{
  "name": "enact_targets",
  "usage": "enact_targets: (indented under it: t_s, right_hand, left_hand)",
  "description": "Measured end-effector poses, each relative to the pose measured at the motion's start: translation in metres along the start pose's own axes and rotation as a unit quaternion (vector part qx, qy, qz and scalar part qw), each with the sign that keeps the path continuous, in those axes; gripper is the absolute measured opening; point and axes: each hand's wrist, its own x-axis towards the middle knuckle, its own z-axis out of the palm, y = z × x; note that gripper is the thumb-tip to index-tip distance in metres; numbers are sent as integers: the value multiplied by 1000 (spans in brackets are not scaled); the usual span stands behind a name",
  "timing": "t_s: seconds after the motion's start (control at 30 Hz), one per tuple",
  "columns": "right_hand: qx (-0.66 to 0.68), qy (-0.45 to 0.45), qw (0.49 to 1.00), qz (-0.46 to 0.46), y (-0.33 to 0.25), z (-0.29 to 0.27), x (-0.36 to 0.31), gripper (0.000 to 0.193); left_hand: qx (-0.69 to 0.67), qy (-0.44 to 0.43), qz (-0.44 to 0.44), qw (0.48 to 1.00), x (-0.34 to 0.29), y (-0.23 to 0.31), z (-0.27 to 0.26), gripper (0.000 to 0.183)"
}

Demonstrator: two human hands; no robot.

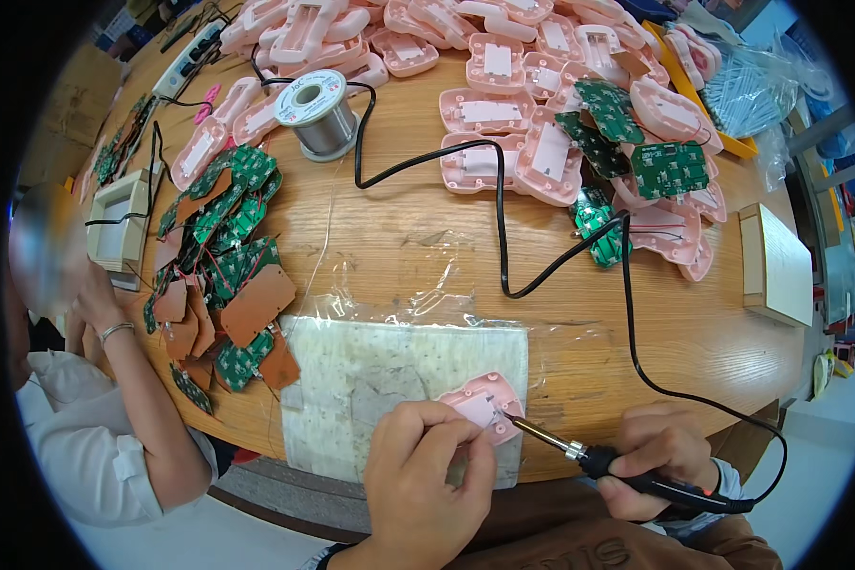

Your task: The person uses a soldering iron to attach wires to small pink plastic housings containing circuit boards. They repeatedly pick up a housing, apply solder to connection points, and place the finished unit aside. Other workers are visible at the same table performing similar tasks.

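Observation:
My right hand point(663, 456) grips the dark handle of a soldering iron point(636, 473). Its metal tip reaches left to the inside of a small pink plastic shell point(484, 401), near the shell's right edge. The fingers of my left hand point(426, 475) are closed at the shell's lower left edge and cover part of it. I cannot make out whether a thin wire is also between them. Beneath the shell lies a worn whitish mat point(332, 351) at the table's front edge.
A solder spool point(325, 128) stands behind the mat. Green circuit boards point(237, 204) are heaped at left; more boards point(670, 171) lie among pink shells point(494, 62). The iron's black cord point(501, 209) winds across the table. At left sits a person point(133, 408); a wooden box point(774, 266) stands right.

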Motion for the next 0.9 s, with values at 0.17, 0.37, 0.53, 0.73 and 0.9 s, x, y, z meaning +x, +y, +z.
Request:
enact_targets:
  t_s: [0.17, 0.37, 0.53, 0.73, 0.9]
  right_hand:
    - [36, 92, 995, 2, 4, 3, -2, 27]
    - [22, 64, 998, 15, 4, 4, 2, 29]
    - [14, 27, 1000, -1, 6, 5, 10, 25]
    - [18, 19, 1000, -16, 6, 3, 13, 23]
    - [59, 122, 991, -21, 6, -1, 1, 27]
  left_hand:
    - [4, 11, -22, 1000, 2, 0, 0, 12]
    - [22, 19, -23, 999, 4, 0, 5, 12]
    - [27, 23, -26, 999, 3, 0, 5, 12]
    - [29, 18, -18, 999, 6, 2, 4, 11]
    - [68, 65, 61, 994, 18, 16, -34, 15]
